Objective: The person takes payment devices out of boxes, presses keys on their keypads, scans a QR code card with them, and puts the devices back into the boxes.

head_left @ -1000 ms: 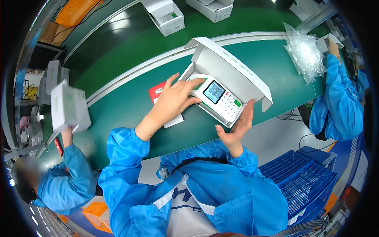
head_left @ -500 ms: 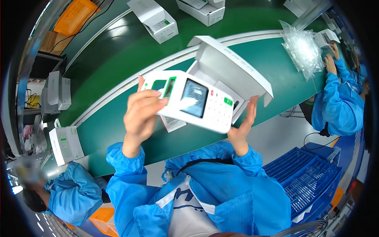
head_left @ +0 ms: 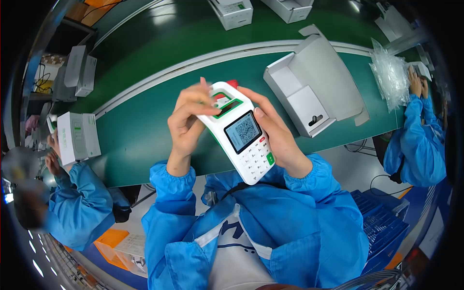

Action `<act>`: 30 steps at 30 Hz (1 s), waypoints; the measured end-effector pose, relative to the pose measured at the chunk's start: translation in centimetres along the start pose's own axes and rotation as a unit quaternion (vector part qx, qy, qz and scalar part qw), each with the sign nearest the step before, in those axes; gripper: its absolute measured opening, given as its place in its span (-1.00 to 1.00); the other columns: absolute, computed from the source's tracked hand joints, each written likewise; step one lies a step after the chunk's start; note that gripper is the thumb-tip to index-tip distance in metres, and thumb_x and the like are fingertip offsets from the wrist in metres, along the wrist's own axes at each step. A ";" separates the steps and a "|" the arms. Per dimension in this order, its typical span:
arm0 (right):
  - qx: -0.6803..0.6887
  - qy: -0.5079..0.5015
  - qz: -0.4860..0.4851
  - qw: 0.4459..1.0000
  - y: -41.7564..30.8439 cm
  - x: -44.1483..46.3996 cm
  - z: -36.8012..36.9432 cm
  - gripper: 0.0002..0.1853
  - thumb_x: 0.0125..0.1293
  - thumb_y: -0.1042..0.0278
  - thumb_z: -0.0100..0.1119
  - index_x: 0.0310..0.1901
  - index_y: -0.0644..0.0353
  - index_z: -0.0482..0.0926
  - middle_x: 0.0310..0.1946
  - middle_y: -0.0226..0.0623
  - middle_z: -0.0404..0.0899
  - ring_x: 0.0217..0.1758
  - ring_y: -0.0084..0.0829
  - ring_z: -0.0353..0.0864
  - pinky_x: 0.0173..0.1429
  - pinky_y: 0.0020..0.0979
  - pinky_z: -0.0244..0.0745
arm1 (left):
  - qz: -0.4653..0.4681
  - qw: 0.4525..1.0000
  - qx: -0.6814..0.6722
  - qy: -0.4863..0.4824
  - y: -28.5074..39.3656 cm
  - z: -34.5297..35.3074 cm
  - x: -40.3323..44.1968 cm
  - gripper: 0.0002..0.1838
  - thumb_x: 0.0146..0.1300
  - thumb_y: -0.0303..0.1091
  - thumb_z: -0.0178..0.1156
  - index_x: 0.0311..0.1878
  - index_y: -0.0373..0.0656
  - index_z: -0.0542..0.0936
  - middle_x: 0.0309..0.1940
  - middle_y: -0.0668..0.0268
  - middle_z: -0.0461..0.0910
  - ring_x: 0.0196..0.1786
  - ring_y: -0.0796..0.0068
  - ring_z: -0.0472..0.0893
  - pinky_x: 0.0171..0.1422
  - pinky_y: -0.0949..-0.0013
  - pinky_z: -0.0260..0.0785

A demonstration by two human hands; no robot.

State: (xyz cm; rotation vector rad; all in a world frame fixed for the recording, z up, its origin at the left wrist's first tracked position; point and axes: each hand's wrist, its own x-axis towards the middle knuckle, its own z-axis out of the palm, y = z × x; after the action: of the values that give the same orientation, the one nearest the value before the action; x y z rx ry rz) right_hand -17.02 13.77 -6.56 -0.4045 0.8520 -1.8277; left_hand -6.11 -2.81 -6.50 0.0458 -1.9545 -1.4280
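You hold the terminal (head_left: 240, 135) at the centre of the frame, tilted, its screen facing up with a square code on it. Your right hand (head_left: 280, 135) is closed around the terminal's right edge, thumb beside the screen. Your left hand (head_left: 186, 123) is half curled at its upper left, fingertips by the slot; you can't tell from this whether they grip. A red item (head_left: 233, 83) shows behind the terminal's top end. Right of centre, an open box (head_left: 333, 82) lies on the counter (head_left: 140, 135), with a clear bag (head_left: 389, 79) at the upper right.
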 end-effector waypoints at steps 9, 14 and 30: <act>-0.207 0.047 -0.151 0.965 0.4 3.7 3.2 -0.48 0.56 0.22 -0.29 0.44 0.28 0.14 0.30 -0.16 0.37 0.28 -0.47 0.42 0.32 -0.47 0.32 | -0.299 0.866 -0.398 0.048 4.2 3.2 -4.7 0.07 -0.03 -0.65 0.11 0.52 -0.10 -0.27 0.43 0.06 0.11 0.51 0.09 0.14 0.49 -0.02 0.10; -0.219 0.022 -0.104 0.970 0.4 3.5 3.9 -0.40 0.56 0.09 -0.34 0.45 0.35 0.06 0.40 -0.07 0.22 0.43 -0.35 0.26 0.45 -0.38 0.15 | -0.302 0.864 -0.397 0.064 4.1 2.0 -5.2 0.09 -0.10 -0.78 0.00 0.52 -0.08 -0.26 0.41 0.07 0.14 0.48 0.08 0.20 0.47 -0.01 0.17; -0.211 -0.001 -0.068 0.975 1.6 2.0 3.3 -0.39 0.53 0.19 -0.22 0.49 0.29 -0.01 0.47 -0.09 0.08 0.53 -0.32 0.04 0.52 -0.34 -0.06 | -0.294 0.850 -0.419 0.126 3.1 3.7 -6.5 -0.01 -0.05 -0.70 0.04 0.51 -0.09 -0.10 0.42 0.10 0.19 0.48 0.09 0.22 0.50 0.01 0.14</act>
State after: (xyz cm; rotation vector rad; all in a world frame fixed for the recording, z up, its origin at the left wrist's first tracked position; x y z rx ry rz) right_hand -14.71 10.39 -5.67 -0.7478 1.2405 -1.7631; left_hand -2.11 4.15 -7.75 0.4349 -0.9889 -2.4274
